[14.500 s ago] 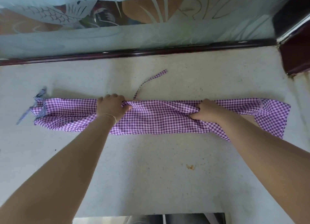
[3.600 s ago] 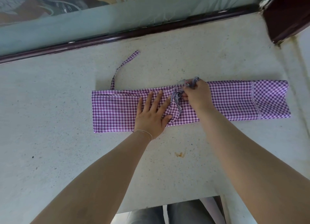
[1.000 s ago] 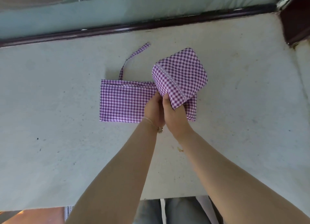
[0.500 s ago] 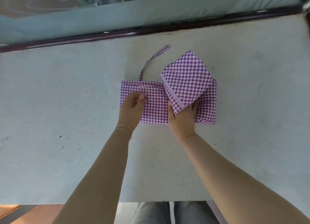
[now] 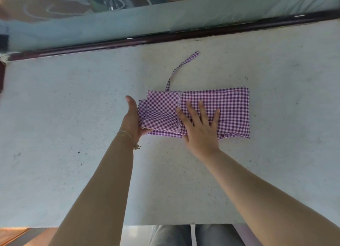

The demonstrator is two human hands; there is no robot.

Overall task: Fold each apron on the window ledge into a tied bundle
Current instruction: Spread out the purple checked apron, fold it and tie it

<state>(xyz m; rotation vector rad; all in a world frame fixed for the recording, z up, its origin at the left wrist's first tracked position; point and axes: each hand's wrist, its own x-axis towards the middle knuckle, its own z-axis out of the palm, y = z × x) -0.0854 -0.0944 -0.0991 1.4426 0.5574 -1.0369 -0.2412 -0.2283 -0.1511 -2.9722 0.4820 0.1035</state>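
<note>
A purple gingham apron (image 5: 231, 109) lies folded into a flat rectangle on the pale stone ledge (image 5: 73, 117). One thin strap (image 5: 181, 67) trails from its far edge toward the window. My right hand (image 5: 200, 126) lies flat with spread fingers on the middle of the fold, pressing it down. My left hand (image 5: 132, 119) stands on edge against the left end of the fold, fingers straight, thumb tucked under the near corner of the cloth.
A dark window frame rail (image 5: 165, 38) runs along the back of the ledge under patterned glass. The ledge's front edge (image 5: 165, 224) is near my legs. A small dark block (image 5: 3, 40) sits at far left.
The right end of the apron, held raised half a second ago, now lies flat over the left part. My right hand has let go and presses on top; my left hand moved to the left edge.
</note>
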